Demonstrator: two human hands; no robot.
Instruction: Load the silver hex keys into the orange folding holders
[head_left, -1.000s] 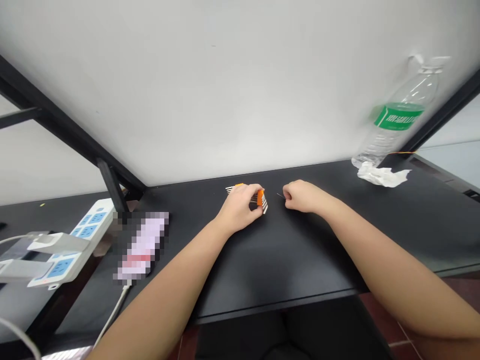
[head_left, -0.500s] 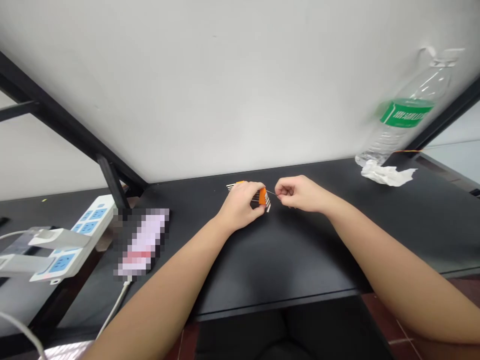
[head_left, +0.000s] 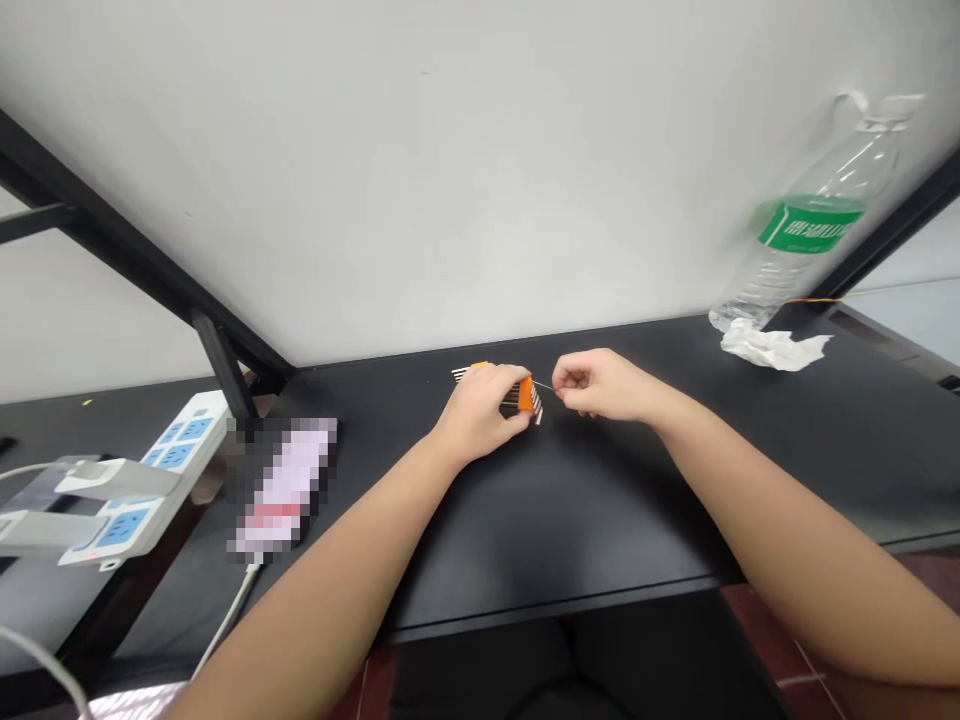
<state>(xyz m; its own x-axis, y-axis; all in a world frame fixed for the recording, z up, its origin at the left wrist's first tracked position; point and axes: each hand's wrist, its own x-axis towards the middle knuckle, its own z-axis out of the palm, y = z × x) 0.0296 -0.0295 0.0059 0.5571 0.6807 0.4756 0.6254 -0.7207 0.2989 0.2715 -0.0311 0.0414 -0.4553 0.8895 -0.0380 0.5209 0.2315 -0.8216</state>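
Observation:
An orange hex key holder [head_left: 526, 394] with several metal hex keys lies on the black desk, bent ends sticking out at its right side. My left hand [head_left: 486, 408] is closed around it from above, covering most of its middle. Just to the right, my right hand [head_left: 594, 384] pinches the end of a thin hex key [head_left: 544, 385] between thumb and fingertips. The other end of that thin key reaches the holder's upper right edge; whether it sits in a slot is too small to tell.
A clear plastic bottle [head_left: 806, 225] with a green label leans by the wall, a crumpled tissue [head_left: 774, 347] at its base. At left are a blurred-out phone-like thing [head_left: 289, 485] on a cable and a white power strip [head_left: 161, 470] with plugs. A black metal frame [head_left: 135, 245] rises behind.
Both hands keep their hold with almost no movement. My right hand has shifted very slightly to the right, away from the holder.

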